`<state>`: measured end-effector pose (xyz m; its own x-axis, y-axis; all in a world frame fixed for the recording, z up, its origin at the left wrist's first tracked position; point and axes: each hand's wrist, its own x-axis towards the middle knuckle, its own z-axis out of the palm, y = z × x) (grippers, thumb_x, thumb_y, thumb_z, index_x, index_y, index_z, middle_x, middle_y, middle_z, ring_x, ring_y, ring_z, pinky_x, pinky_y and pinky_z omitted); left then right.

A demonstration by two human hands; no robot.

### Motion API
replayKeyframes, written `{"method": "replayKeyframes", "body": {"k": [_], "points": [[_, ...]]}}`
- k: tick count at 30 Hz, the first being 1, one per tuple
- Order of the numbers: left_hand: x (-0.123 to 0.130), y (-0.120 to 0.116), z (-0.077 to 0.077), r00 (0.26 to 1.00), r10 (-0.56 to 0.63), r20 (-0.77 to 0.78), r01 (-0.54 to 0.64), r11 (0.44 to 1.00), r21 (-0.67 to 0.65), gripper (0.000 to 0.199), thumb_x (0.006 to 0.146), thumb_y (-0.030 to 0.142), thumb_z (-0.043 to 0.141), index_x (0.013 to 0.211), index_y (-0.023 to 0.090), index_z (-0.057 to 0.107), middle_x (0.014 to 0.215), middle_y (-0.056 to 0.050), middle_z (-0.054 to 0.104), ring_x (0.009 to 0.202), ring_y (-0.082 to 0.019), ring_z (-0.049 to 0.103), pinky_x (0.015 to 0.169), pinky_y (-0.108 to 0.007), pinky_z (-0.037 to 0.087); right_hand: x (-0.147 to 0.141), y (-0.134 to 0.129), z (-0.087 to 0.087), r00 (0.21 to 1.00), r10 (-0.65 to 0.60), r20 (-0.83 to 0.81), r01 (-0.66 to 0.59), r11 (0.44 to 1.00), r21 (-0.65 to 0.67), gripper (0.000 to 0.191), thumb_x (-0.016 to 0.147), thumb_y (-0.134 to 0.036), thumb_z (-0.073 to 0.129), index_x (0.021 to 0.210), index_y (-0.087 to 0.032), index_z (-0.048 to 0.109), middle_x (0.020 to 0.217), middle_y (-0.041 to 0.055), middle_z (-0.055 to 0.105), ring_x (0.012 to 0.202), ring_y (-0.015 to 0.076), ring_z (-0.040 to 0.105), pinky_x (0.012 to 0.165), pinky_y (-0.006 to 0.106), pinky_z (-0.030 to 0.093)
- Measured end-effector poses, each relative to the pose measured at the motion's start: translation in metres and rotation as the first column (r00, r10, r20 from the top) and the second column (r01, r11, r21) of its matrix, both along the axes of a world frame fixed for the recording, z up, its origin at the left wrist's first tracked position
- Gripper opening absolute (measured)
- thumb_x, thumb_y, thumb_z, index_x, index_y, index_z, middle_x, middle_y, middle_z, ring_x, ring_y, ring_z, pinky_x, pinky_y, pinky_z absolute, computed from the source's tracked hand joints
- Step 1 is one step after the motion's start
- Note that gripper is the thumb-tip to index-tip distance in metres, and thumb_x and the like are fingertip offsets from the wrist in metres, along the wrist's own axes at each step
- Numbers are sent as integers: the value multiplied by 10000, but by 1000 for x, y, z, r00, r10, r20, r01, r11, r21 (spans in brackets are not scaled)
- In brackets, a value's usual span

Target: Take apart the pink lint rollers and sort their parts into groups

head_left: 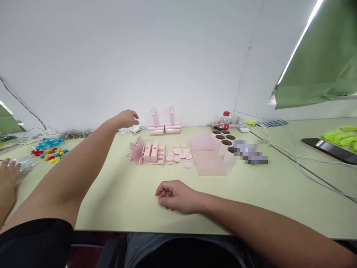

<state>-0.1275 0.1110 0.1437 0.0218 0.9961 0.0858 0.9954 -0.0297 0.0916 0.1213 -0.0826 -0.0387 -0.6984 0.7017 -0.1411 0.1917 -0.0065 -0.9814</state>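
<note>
My left hand (128, 118) is stretched out above the back of the table, left of two pink upright assemblies (172, 126); its thumb and forefinger are apart and I see nothing in them. My right hand (175, 196) rests near the front edge, fingers loosely curled in, with nothing visible inside. Between and beyond the hands lie a pink rack-like frame with two pink cylinders (150, 152), slim translucent pink parts (136, 150), several flat pink discs (177, 151) and translucent pink boxes (210, 167).
Dark round discs (226, 137), a red-capped bottle (224, 121) and a pixelated item (252, 152) are on the right. Further over, white cables (298, 156), a phone (329, 149) and yellow-green pieces (341, 137) lie. Coloured pieces (54, 154) and another person's hand (8, 178) are at left.
</note>
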Motion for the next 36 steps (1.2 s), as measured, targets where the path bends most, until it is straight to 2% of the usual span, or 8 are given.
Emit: {"method": "replayKeyframes", "body": {"k": [5, 12, 15, 20, 25, 30, 33, 36], "points": [[78, 40, -10, 974, -182, -136, 199, 971, 130, 729, 794, 236, 576, 1487, 178, 358, 1462, -137, 478, 1284, -275, 506, 1055, -350, 433, -4, 1, -5, 1000, -3, -1, 3, 999, 45, 210, 795, -219, 667, 997, -165, 646, 739, -26, 598, 605, 80, 535, 564, 204, 444], [150, 83, -20, 959, -259, -110, 271, 956, 109, 888, 766, 146, 558, 1567, 214, 181, 1622, -134, 215, 1417, -364, 308, 1079, -461, 397, -15, 4, -7, 998, -12, 62, -1, 979, 206, 294, 722, -268, 728, 1007, -207, 689, 838, -1, 673, 757, 130, 618, 686, 224, 480], [157, 99, -22, 962, -253, -102, 262, 961, 84, 835, 751, 143, 580, 1533, 197, 294, 1591, -152, 298, 1380, -373, 374, 1056, -458, 412, -16, 4, -4, 997, -6, 83, -10, 980, 201, 314, 718, -268, 718, 1025, -208, 689, 871, 11, 688, 778, 143, 633, 697, 232, 483], [157, 105, -31, 960, -261, -99, 273, 952, 139, 538, 804, 173, 543, 1338, 117, 560, 1388, -182, 561, 1244, -302, 535, 1002, -354, 437, -14, 4, -5, 996, 6, 86, -21, 983, 180, 323, 710, -261, 727, 1026, -210, 689, 867, 11, 686, 768, 142, 632, 696, 237, 484], [154, 79, -25, 961, -261, -90, 275, 936, 221, 318, 804, 207, 553, 1064, 138, 723, 1139, -146, 712, 1064, -278, 629, 859, -310, 484, -9, 1, -6, 999, -26, 28, 20, 981, 193, 265, 764, -275, 704, 1020, -211, 686, 805, -8, 660, 704, 118, 604, 653, 224, 478], [133, 20, 17, 962, -271, -34, 264, 891, 370, 304, 823, 246, 534, 1042, 184, 735, 1056, -79, 740, 995, -258, 653, 814, -316, 501, 1, 9, 4, 973, -197, -117, 223, 929, 294, 242, 811, -283, 673, 1036, -194, 660, 822, 4, 639, 625, 99, 552, 576, 219, 451], [113, -40, 32, 900, -383, 209, 211, 801, 560, 232, 804, 279, 584, 949, 187, 742, 850, -40, 742, 792, -210, 679, 734, -315, 530, 11, 25, 16, 881, -384, -275, 445, 870, 214, 406, 841, -403, 645, 1190, -210, 567, 1059, 63, 613, 632, 103, 554, 484, 218, 446], [93, -103, 19, 757, -470, 455, 69, 749, 659, 149, 790, 313, 646, 838, 192, 718, 709, -8, 698, 627, -150, 650, 627, -284, 546, 26, 40, 33, 679, -578, -452, 693, 708, 136, 734, 809, -493, 670, 1414, -257, 326, 1384, 146, 452, 812, 155, 592, 495, 237, 495]]}}
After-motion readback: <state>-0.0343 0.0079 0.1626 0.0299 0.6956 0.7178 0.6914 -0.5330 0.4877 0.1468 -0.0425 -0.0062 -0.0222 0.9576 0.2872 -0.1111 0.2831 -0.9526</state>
